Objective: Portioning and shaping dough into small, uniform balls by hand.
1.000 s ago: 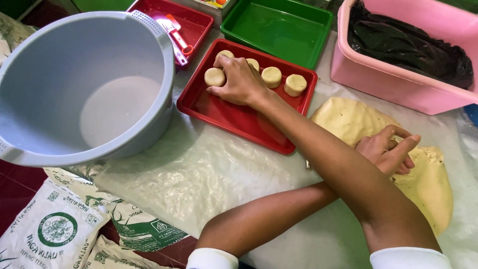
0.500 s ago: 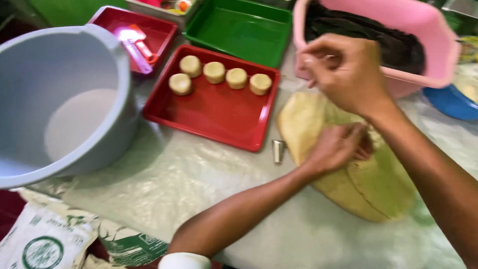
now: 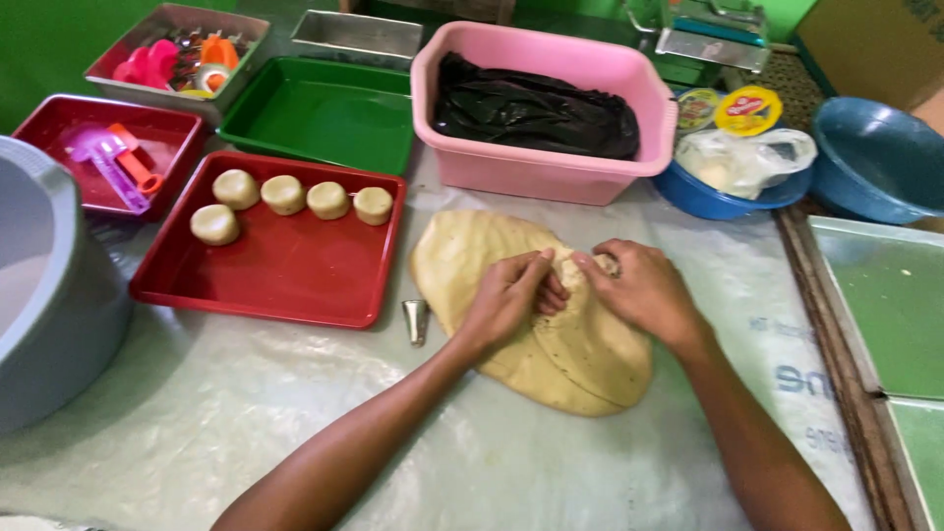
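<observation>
Both hands, the left hand [image 3: 509,297] and right hand [image 3: 637,288], curl their fingers closed, pinching the yellow dough sheet [image 3: 551,344] that spreads beneath and beyond the fingertips, right of a red tray [image 3: 285,275].

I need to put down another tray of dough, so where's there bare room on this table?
Bare plastic sheet lies in front of the red tray, between the grey tub and the left forearm. More lies right of the flat dough sheet. The back row around the pink basin and green tray is crowded.
</observation>
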